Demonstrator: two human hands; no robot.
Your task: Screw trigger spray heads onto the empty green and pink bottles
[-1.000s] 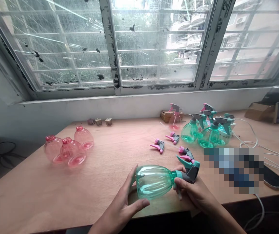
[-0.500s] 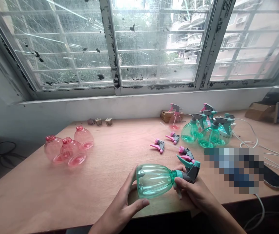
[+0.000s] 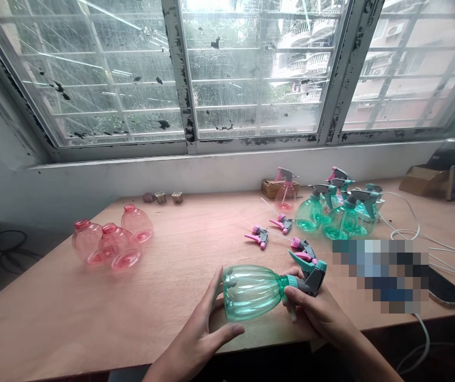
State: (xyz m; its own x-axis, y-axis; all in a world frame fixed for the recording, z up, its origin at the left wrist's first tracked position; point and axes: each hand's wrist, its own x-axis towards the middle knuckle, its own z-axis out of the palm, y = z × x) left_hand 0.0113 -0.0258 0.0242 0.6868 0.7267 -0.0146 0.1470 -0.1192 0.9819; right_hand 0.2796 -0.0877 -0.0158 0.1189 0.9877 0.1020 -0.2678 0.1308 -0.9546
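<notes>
A clear green plastic spray bottle (image 3: 249, 293) lies on its side between my hands. My left hand (image 3: 199, 331) cradles its rounded base, with the fingers spread. My right hand (image 3: 315, 313) grips the neck below its grey and teal trigger head (image 3: 313, 281). Just beyond that head lies a loose grey and pink trigger sprayer (image 3: 303, 250). Two more pink-trimmed sprayers (image 3: 260, 237) (image 3: 283, 224) rest farther up the plywood table (image 3: 164, 302). Several clear pink bottles without heads (image 3: 116, 246) stand at the left.
Assembled green bottles (image 3: 342, 223) and a pink one (image 3: 285, 196) stand at the back right. Behind them are a cardboard box (image 3: 422, 183) and a white cable (image 3: 406, 231). A phone (image 3: 448, 289) lies at the right, beside a pixelated patch (image 3: 378, 276). A barred window (image 3: 187, 69) runs along the far side.
The green bottle has turned slightly in my hands, and its body sits a little higher in view. The other objects have not visibly moved.
</notes>
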